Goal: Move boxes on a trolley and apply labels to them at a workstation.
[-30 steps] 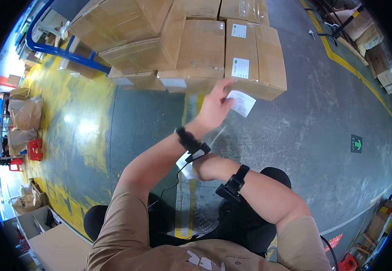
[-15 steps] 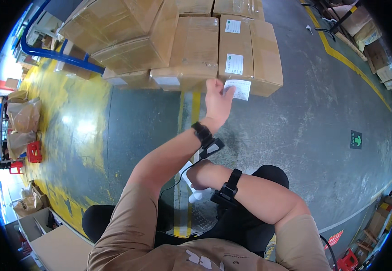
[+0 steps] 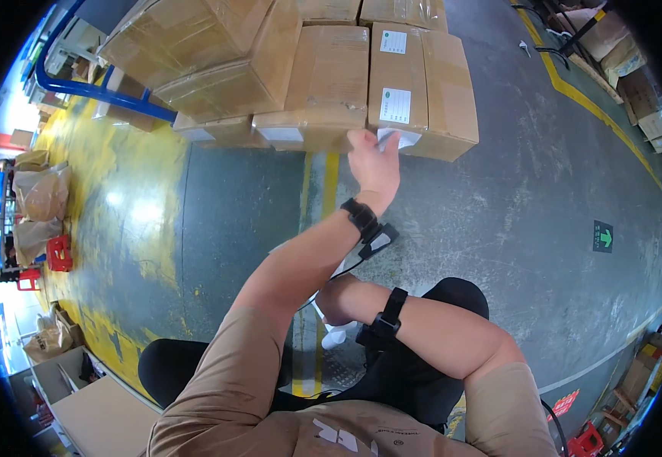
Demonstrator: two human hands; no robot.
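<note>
label (image 3: pixel 407 138), white, partly behind left hand (image 3: pixel 375 164)

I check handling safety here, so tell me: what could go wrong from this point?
The white label might crease or sit crooked: it seems partly bent beside the thumb of the left hand, at the front of the carton.

The black cable could snag or tug: it runs from the device at the left wrist down close to the right hand.
</note>
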